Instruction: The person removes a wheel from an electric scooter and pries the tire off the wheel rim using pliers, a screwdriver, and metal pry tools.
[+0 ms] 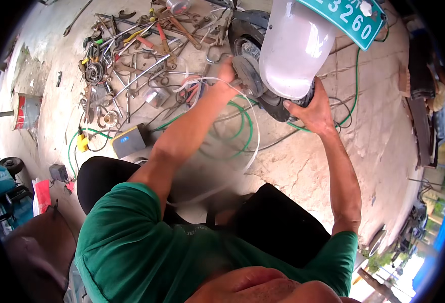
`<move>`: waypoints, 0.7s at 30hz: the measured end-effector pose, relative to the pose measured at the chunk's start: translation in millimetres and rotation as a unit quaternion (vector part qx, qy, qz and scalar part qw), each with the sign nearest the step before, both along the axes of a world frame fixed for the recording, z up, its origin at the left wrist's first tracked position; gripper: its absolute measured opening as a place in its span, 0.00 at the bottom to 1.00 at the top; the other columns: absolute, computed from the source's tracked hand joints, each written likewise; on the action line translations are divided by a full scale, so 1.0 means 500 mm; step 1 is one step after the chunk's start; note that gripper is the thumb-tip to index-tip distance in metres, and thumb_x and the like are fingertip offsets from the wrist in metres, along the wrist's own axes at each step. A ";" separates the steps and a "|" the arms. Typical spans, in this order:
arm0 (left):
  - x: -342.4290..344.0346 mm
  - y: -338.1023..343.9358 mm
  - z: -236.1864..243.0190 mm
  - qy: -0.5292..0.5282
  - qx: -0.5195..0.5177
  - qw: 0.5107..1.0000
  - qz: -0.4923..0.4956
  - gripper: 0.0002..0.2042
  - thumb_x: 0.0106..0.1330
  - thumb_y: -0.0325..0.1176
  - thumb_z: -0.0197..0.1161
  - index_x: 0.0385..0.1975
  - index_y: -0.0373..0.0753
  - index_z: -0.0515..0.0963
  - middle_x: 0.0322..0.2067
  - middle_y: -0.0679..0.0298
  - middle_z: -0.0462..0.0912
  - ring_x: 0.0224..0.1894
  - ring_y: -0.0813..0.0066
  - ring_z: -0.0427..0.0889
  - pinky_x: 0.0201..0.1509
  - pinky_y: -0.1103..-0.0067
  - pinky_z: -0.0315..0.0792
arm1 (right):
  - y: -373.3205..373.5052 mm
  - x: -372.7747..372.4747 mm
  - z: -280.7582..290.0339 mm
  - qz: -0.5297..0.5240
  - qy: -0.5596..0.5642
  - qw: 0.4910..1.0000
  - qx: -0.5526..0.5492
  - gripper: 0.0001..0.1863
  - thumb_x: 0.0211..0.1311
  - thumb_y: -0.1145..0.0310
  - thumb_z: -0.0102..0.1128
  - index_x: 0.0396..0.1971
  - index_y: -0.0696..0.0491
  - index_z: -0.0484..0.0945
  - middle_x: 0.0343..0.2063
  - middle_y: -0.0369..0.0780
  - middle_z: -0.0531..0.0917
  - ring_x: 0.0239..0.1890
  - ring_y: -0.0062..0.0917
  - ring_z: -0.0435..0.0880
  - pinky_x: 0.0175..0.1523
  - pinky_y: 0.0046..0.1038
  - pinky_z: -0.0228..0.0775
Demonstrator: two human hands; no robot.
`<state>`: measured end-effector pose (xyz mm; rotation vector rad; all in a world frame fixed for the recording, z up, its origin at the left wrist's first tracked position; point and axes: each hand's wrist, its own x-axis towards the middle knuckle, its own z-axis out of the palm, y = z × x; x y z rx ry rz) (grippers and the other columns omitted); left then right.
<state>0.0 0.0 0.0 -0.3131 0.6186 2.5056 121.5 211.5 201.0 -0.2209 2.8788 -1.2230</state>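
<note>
A scooter's rear wheel with a black tire (277,108) is in front of me, under a pale plastic fender (295,55) that carries a green license plate (351,20). My right hand (311,112) grips the tire's near right side, its thumb lying across the rubber and its fingers going behind. On the wheel's left, my left hand (226,76) is closed against the edge of the grey round hub (247,74); some of its fingers are hidden. A thin white hose or cord (255,136) loops close to my left forearm, blurred in its lower part.
Wrenches, pliers and other loose tools (136,55) lie scattered on the concrete floor at the far left. A grey box (129,142) sits beside my left knee. A green hose (358,86) and dark cables curl around the wheel. A red and white container (29,112) stands farther left.
</note>
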 end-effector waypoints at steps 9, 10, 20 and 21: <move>-0.015 -0.022 -0.037 -0.046 0.058 0.997 -0.018 0.29 0.81 0.58 0.35 0.57 0.43 0.78 0.53 0.59 0.86 0.54 0.59 0.84 0.60 0.56 0.78 | -0.051 -0.004 0.002 -0.029 -0.030 0.999 -0.007 0.45 0.42 0.66 0.79 0.61 0.65 0.66 0.52 0.49 0.82 0.55 0.33 0.82 0.62 0.34 0.73; -0.038 -0.027 -0.051 -0.038 0.076 0.995 -0.048 0.29 0.81 0.60 0.36 0.57 0.45 0.79 0.55 0.62 0.85 0.57 0.62 0.82 0.63 0.58 0.75 | -0.074 0.000 0.006 -0.033 -0.028 0.999 -0.033 0.44 0.43 0.67 0.79 0.61 0.64 0.67 0.52 0.48 0.82 0.54 0.32 0.82 0.62 0.33 0.73; -0.006 0.011 -0.002 -0.056 0.045 0.996 -0.053 0.19 0.79 0.45 0.45 0.53 0.43 0.82 0.52 0.64 0.87 0.53 0.67 0.85 0.59 0.62 0.80 | -0.104 -0.016 0.039 -0.037 0.024 0.999 0.021 0.40 0.42 0.67 0.84 0.57 0.61 0.74 0.52 0.46 0.84 0.55 0.31 0.83 0.62 0.33 0.73; 0.009 0.019 0.012 -0.052 0.041 0.996 -0.056 0.19 0.79 0.45 0.45 0.53 0.44 0.82 0.52 0.64 0.87 0.54 0.67 0.85 0.61 0.61 0.79 | -0.105 -0.020 0.052 -0.028 0.036 0.998 0.044 0.40 0.41 0.66 0.85 0.57 0.61 0.75 0.51 0.46 0.84 0.54 0.33 0.84 0.61 0.34 0.74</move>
